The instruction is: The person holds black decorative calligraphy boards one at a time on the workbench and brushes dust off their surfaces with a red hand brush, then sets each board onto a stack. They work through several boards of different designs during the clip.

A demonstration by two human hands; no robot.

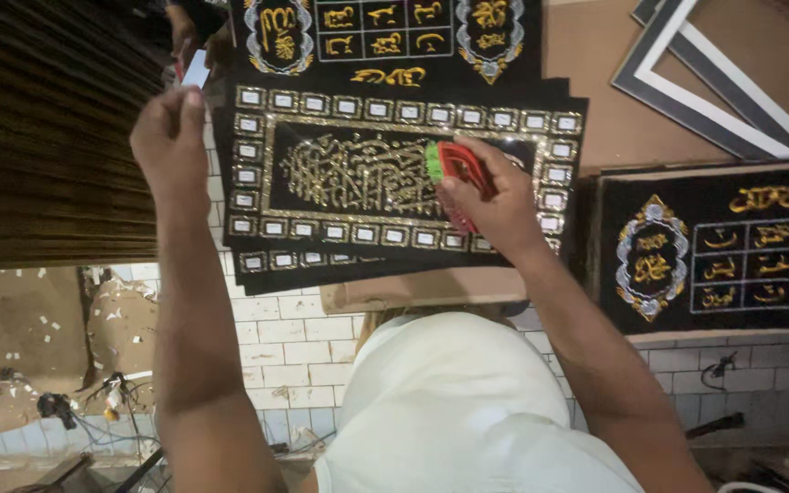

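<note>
The right hand (pixel 495 205) has its fingers (pixel 468 196) closed around a small red plastic brush with a green bristle end (pixel 454 164), and presses it against a black velvet panel embroidered with gold script and edged with a row of small silver-and-gold squares (pixel 349 173). The brush sits on the right part of that panel's gold script, just inside the right-hand border of squares.

The left hand (pixel 168 137) is raised at the panel's left edge. Its fingers are pinched shut at the top; whether they hold the panel's corner or something small cannot be told.

The panel lies on top of a stack of similar black panels (pixel 267 267), whose edges show below and to the left of it. Above the panel lies another black velvet panel with a grid of gold characters and two oval medallions (pixel 385 36). Well to the right of the panel rests a third black velvet piece with a gold-and-silver medallion and a gold grid (pixel 723 246). Above that piece, to the upper right of the panel, lie empty black and white picture frames (pixel 714 87) on a brown bench (pixel 595 73).

To the left of the panel hangs a dark brown mass of thin strips (pixel 47 128). Below the panel, a white tiled floor (pixel 294 347) shows beside the person's white garment (pixel 458 411).
</note>
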